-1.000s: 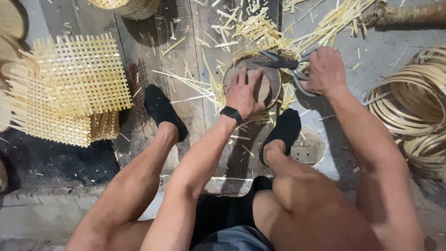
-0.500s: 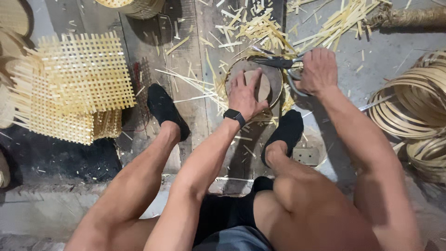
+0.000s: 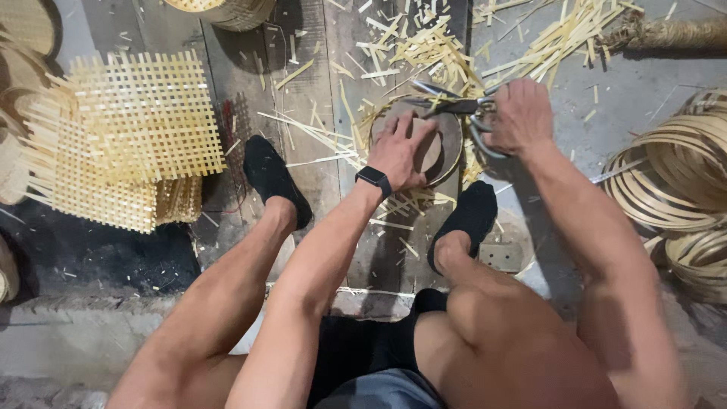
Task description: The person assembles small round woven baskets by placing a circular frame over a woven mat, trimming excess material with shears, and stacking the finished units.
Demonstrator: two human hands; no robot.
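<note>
My left hand lies flat with fingers spread on a round brown disc on the floor between my feet, pressing a woven bamboo piece under it. A black watch sits on that wrist. My right hand grips the handles of large metal shears, whose blades point left along the disc's far rim. Bamboo strip ends stick out around the disc.
Square woven bamboo mats are stacked at the left. Coiled bamboo hoops lie at the right. Cut bamboo scraps litter the floor ahead. A woven basket stands at the top. My feet wear black shoes.
The right hand with the shears has edged slightly along the disc's far rim. My left hand stays pressed on the disc.
</note>
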